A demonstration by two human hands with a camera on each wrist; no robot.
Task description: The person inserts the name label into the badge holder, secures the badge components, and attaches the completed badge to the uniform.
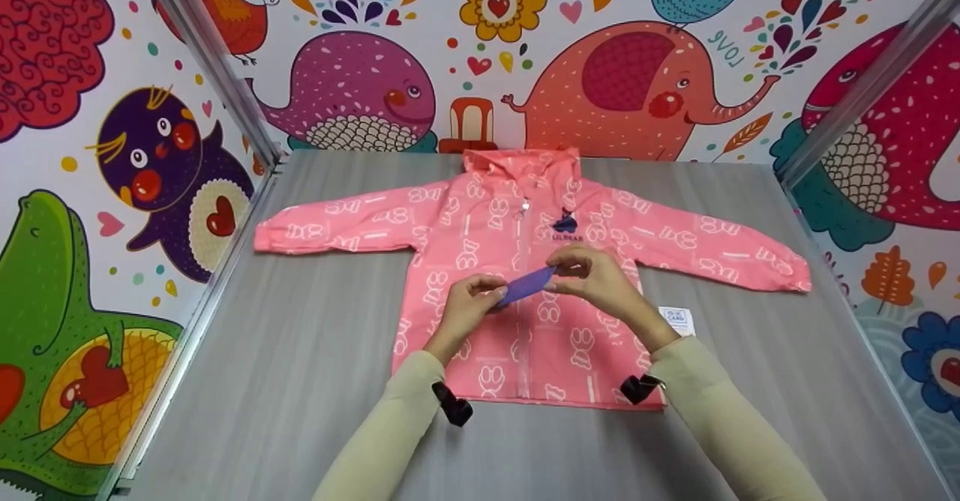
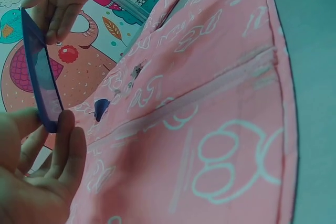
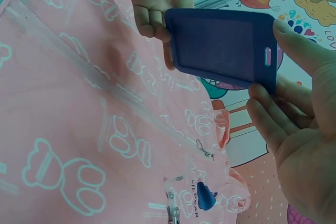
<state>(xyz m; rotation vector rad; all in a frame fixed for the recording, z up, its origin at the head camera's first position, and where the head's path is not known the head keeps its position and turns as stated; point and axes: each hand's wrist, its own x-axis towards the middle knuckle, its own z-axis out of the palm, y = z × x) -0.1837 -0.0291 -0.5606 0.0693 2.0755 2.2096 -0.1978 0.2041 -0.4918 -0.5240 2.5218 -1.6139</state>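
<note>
Well, cartoon walls (image 1: pixel 480 66) flank grey table (image 1: pixel 315 351) — cardholder (image 1: pixel 527 286) aloft.

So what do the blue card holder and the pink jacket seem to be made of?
Blue card holder: probably molded plastic, matte, since its frame looks stiff and evenly smooth. Pink jacket: likely thin woven synthetic fabric, mostly matte, given its soft creases; fiber uncertain.

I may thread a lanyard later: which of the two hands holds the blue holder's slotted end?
The right hand: it pinches the blue holder at the end with the slot, while the left hand holds the opposite end.
</note>
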